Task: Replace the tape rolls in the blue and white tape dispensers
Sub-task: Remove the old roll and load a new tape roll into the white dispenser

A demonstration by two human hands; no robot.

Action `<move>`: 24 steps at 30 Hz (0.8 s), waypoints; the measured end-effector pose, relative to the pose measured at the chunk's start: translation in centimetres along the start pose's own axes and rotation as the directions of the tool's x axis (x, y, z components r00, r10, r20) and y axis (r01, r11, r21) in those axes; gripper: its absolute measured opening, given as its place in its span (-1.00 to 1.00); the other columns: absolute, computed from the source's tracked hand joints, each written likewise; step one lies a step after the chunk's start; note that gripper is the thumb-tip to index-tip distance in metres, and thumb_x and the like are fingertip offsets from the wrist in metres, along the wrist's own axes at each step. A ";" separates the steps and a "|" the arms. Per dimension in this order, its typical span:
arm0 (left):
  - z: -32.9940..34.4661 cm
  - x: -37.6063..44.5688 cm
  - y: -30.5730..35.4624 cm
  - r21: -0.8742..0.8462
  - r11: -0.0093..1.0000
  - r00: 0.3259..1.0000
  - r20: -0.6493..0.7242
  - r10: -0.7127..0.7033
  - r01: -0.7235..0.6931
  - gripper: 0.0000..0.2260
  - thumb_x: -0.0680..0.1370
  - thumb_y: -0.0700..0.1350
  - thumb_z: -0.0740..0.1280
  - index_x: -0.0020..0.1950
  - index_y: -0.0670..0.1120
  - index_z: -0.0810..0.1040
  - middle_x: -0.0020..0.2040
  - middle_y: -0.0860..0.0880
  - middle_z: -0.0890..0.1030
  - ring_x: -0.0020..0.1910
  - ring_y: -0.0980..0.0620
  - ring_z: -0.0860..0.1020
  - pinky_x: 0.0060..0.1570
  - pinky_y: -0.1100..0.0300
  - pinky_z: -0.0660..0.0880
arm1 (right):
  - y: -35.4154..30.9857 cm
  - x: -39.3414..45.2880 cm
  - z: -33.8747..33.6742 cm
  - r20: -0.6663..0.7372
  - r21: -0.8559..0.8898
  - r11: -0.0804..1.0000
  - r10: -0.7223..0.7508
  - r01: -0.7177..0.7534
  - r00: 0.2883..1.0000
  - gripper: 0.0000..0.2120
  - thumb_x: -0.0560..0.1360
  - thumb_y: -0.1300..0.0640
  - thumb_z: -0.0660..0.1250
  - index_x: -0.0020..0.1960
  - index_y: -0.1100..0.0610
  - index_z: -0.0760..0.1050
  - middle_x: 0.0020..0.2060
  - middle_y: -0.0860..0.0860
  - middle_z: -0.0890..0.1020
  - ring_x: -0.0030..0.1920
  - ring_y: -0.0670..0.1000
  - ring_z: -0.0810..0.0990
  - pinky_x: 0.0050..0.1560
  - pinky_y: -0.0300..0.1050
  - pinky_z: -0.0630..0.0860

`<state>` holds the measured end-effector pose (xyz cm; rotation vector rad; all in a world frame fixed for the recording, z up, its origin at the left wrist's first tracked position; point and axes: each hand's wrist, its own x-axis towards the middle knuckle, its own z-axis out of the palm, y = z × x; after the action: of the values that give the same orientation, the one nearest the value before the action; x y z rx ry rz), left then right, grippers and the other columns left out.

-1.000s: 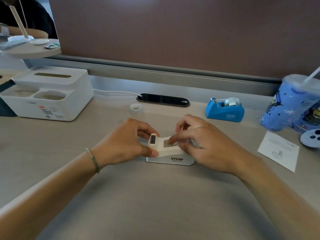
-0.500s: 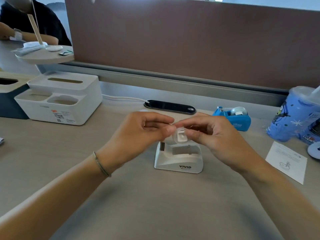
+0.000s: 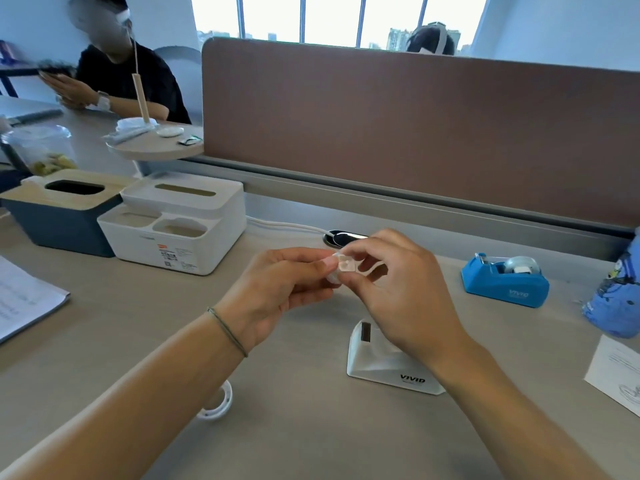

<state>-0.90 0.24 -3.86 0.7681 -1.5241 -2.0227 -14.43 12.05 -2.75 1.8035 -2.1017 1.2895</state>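
Both forearms reach in from the near edge over the counter point(image 3: 311, 445) and meet above its middle. Under the left forearm, close to the near edge, a white empty tape ring point(image 3: 218, 405) lies flat on the counter, partly hidden by the arm. The left hand point(image 3: 277, 289), with a thin cord bracelet point(image 3: 227, 332) on its wrist, is raised off the counter, palm turned inward, fingers curled, thumb and forefinger pinched on a small translucent tape roll point(image 3: 341, 268). The right hand point(image 3: 398, 289) faces it, wrist bent down, thumb and forefinger closed on the other side of the same roll, the remaining fingers loosely folded. Below the right wrist the white tape dispenser point(image 3: 384, 362) stands on the counter, its cradle partly covered by the hand. Farther right the blue tape dispenser point(image 3: 505, 280) sits with a roll in it, well apart from the hands. At the far left stand a white tissue box point(image 3: 180, 223) and a dark blue one point(image 3: 59, 209), in front of the brown partition point(image 3: 415, 126).
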 end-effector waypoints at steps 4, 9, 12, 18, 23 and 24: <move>-0.1 0.0 0.1 0.011 1.000 1.000 0.004 -0.008 0.008 -0.82 0.51 -0.21 0.42 0.09 -0.17 0.72 -0.04 -0.19 0.73 -0.03 -0.04 0.69 0.04 0.08 0.62 | 0.1 0.2 -0.1 0.011 -0.019 1.000 0.005 -0.005 1.000 -0.89 0.48 -0.02 0.46 -0.02 -0.03 0.62 -0.15 -0.16 0.60 -0.11 -0.10 0.58 -0.11 -0.13 0.55; -1.1 0.9 -0.3 0.497 0.854 0.963 -0.116 0.242 -0.155 -0.80 0.38 -0.16 0.58 -0.02 -0.07 0.74 -0.19 -0.08 0.71 -0.22 0.06 0.62 -0.09 0.23 0.59 | 1.2 0.5 -1.4 -0.013 0.132 0.975 0.183 -0.180 0.983 -0.91 0.41 0.09 0.54 -0.10 0.03 0.68 -0.27 -0.18 0.69 -0.19 -0.12 0.65 -0.13 -0.21 0.59; -1.4 1.3 -1.5 0.847 0.501 0.879 -0.094 0.467 -0.175 -0.81 0.35 -0.04 0.59 -0.08 0.06 0.71 -0.24 0.08 0.67 -0.29 0.18 0.55 -0.19 0.40 0.45 | 1.8 0.6 -1.9 0.014 0.170 0.956 0.241 -0.240 0.970 -0.91 0.37 0.14 0.57 -0.13 0.05 0.72 -0.28 -0.09 0.73 -0.22 -0.10 0.69 -0.10 -0.16 0.62; -2.2 1.6 -3.4 0.962 -0.084 0.821 0.267 0.504 -0.261 -0.83 0.32 -0.15 0.54 -0.14 0.03 0.72 -0.27 0.08 0.68 -0.20 -0.02 0.62 -0.28 0.27 0.34 | 2.2 0.6 -1.8 0.053 0.153 0.945 0.286 -0.291 0.957 -0.90 0.36 0.13 0.58 -0.15 0.00 0.71 -0.28 -0.09 0.73 -0.20 -0.10 0.68 -0.12 -0.20 0.62; -2.1 1.6 -3.0 0.958 -0.127 0.876 0.286 0.388 -0.257 -0.83 0.51 0.04 0.40 0.06 0.07 0.68 -0.05 0.08 0.69 0.00 0.02 0.59 -0.19 0.23 0.28 | 2.9 0.6 -1.5 0.074 0.112 0.951 0.282 -0.289 0.956 -0.87 0.38 0.07 0.56 -0.08 -0.03 0.71 -0.27 -0.16 0.71 -0.19 -0.16 0.66 -0.16 -0.28 0.61; -2.2 1.7 -2.8 0.956 -0.129 0.872 0.293 0.392 -0.264 -0.82 0.52 0.08 0.38 0.06 0.08 0.68 -0.03 0.08 0.68 0.01 0.03 0.59 -0.19 0.22 0.30 | 3.0 0.6 -1.6 0.075 0.113 0.951 0.281 -0.288 0.957 -0.86 0.39 0.07 0.56 -0.06 -0.03 0.71 -0.26 -0.16 0.71 -0.18 -0.16 0.66 -0.15 -0.29 0.61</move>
<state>-0.73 -1.69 -7.32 0.7198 -2.7016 -0.0525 -17.84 12.40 -2.98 1.6438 -2.4378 1.4766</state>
